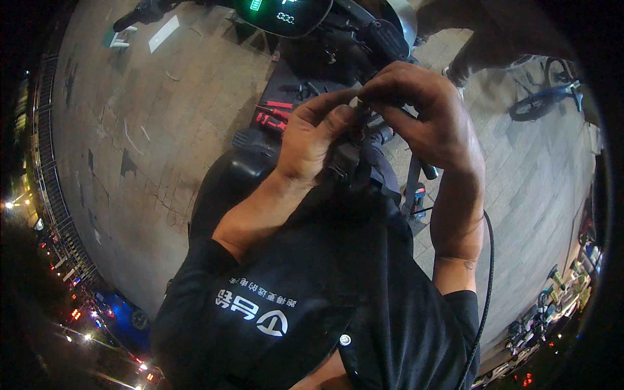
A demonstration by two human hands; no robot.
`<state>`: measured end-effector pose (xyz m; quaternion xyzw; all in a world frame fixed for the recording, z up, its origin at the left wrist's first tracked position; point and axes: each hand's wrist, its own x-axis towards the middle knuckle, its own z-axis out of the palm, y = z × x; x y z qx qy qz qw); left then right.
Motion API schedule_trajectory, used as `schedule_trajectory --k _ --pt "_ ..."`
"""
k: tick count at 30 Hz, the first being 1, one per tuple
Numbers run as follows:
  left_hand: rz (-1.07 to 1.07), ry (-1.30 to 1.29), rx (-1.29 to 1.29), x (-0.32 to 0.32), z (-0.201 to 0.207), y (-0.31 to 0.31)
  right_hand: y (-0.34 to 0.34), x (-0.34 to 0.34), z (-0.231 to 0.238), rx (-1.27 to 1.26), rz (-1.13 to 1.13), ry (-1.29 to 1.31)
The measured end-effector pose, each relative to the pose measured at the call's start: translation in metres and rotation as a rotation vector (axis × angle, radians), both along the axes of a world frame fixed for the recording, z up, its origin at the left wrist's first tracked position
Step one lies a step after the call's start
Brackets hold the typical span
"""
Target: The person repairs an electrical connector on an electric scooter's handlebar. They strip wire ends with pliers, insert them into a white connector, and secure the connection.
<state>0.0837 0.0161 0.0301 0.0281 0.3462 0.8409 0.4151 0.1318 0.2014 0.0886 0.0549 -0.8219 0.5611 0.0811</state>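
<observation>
The left hand (315,140) and the right hand (426,110) are meeting in front of the person's chest, fingertips almost touching. Between them both are pinching a small pale part (355,102), the left with thumb and forefinger, the right with its fingers curled over from above. Just below the left hand's fingers a dark connector block (344,159) is hanging, and it is pressing against the palm. A thin black cable (489,260) is running down past the right wrist, on that hand's outer side. Beyond both hands a scooter's lit dashboard (283,14) is glowing, and red-handled tools (273,116) are lying on a dark mat just beyond the left hand. Farther out from the right hand a blue bicycle (543,97) is standing on the paved ground (162,130).
</observation>
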Motion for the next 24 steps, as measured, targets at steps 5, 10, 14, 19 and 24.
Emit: schedule_trajectory --k 5,10,14,19,24 --pt "0.011 -0.017 -0.051 -0.002 0.001 0.001 0.004 -0.002 0.003 0.01 0.067 -0.117" --pt "0.046 -0.019 -0.049 -0.002 0.003 0.004 0.001 -0.005 -0.007 -0.099 -0.012 -0.109" --pt "0.041 -0.021 -0.066 -0.003 0.001 0.006 -0.001 -0.003 -0.01 -0.077 -0.06 -0.149" --pt "0.049 0.032 -0.073 -0.003 0.002 0.005 -0.011 0.004 -0.001 -0.142 -0.209 -0.205" --pt "0.013 0.021 -0.05 -0.007 0.002 0.004 -0.022 0.021 -0.006 -0.311 -0.389 -0.172"
